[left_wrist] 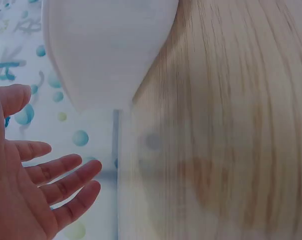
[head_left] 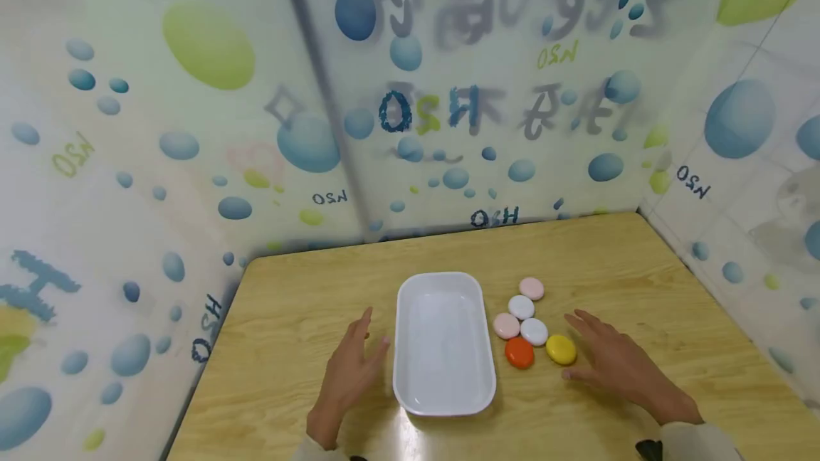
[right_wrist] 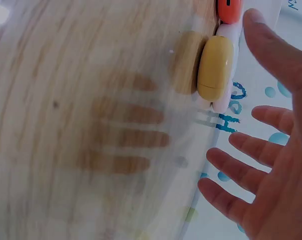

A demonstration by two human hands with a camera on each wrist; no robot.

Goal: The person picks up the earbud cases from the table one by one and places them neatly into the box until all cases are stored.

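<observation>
A white rectangular tray (head_left: 442,404) with rounded corners stands on the wooden table, its inside bare. To its left my left hand (head_left: 349,372) is held with fingers spread and nothing in it; the tray's side (left_wrist: 110,45) shows above the fingers in the left wrist view. Right of the tray lie several round, glossy cases: a red one (head_left: 519,353), a yellow one (head_left: 561,350), pale pink ones (head_left: 506,326) and white ones (head_left: 534,331). My right hand (head_left: 615,361), fingers extended and holding nothing, is nearest the yellow case, which has a thin seam in the right wrist view.
The light wooden table (head_left: 288,319) meets a wall (head_left: 448,183) covered in blue and green dots and lettering behind it. Similar patterned walls rise on the left and right sides. A farther pink case (head_left: 531,288) lies beyond the others.
</observation>
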